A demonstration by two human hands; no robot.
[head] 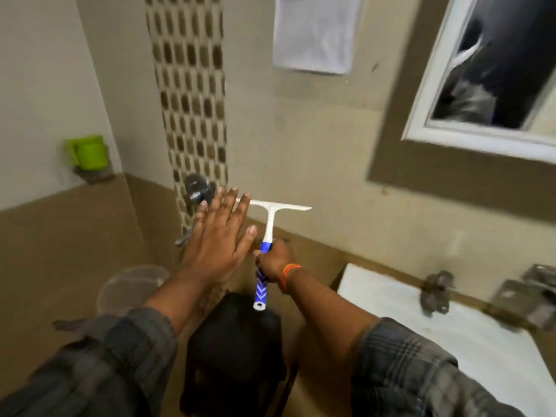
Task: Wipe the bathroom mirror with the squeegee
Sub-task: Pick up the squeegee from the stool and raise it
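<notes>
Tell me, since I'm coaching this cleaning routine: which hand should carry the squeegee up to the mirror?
The right hand: its fingers already grip the squeegee by the blue handle, and the mirror hangs up on that side. The left hand is open and holds nothing.

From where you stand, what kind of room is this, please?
Most likely a bathroom. A white washbasin with metal taps sits at lower right, a white-framed mirror hangs above it, and a white towel hangs on the tiled wall. The right hand holds a squeegee.
</notes>
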